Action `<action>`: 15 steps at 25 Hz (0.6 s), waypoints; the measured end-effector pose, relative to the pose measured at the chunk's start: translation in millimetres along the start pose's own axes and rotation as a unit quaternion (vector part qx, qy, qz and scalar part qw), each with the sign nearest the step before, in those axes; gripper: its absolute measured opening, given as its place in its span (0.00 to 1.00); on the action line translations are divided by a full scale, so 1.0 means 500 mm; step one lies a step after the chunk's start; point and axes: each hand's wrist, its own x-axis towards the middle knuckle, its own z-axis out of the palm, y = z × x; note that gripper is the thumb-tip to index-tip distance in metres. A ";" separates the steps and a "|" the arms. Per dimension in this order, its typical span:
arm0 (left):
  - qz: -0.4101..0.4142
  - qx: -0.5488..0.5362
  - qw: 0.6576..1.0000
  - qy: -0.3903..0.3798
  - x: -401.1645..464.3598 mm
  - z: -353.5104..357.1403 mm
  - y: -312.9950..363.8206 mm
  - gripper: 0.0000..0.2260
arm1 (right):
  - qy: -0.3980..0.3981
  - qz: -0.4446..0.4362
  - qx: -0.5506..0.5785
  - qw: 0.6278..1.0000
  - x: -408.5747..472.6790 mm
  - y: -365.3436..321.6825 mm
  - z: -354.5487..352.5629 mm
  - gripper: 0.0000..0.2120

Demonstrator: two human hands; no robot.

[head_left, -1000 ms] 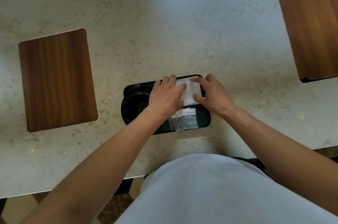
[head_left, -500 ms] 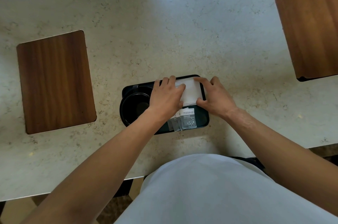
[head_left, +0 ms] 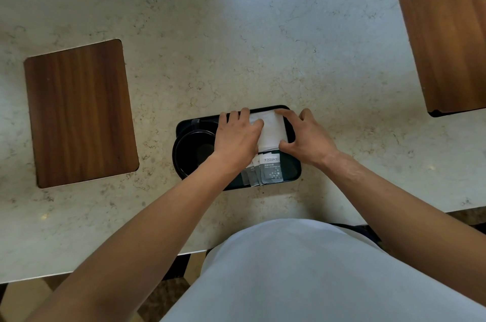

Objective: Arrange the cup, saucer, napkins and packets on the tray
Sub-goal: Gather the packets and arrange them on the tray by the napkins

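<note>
With both hands pressing the napkins (head_left: 269, 129) flat-fingered — left hand (head_left: 236, 137), right hand (head_left: 306, 137) — a sideways shove risks sliding them onto the packets (head_left: 272, 170) nearer on the tray (head_left: 294, 171).

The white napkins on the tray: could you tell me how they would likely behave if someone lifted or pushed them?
The napkins look like thin folded paper, so probably light and floppy, sagging if lifted by one edge. Both hands, the left hand and right hand, lie on them, suggesting they shift easily. Pushed, the layers would likely slide apart on the smooth tray.

Bare counter (head_left: 236, 45) around tray (head_left: 293, 177) — boards (head_left: 79, 113) flanking
</note>
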 end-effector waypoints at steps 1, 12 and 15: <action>-0.002 0.001 1.000 -0.002 -0.001 -0.001 0.000 0.20 | -0.002 0.000 0.000 1.000 0.001 -0.001 -0.001 0.36; 0.005 0.003 1.000 0.001 -0.002 -0.001 0.001 0.20 | -0.017 0.014 -0.006 1.000 0.003 0.002 -0.005 0.37; 0.004 0.007 1.000 -0.002 -0.002 -0.002 0.002 0.20 | -0.018 0.014 -0.004 1.000 0.003 0.000 -0.005 0.37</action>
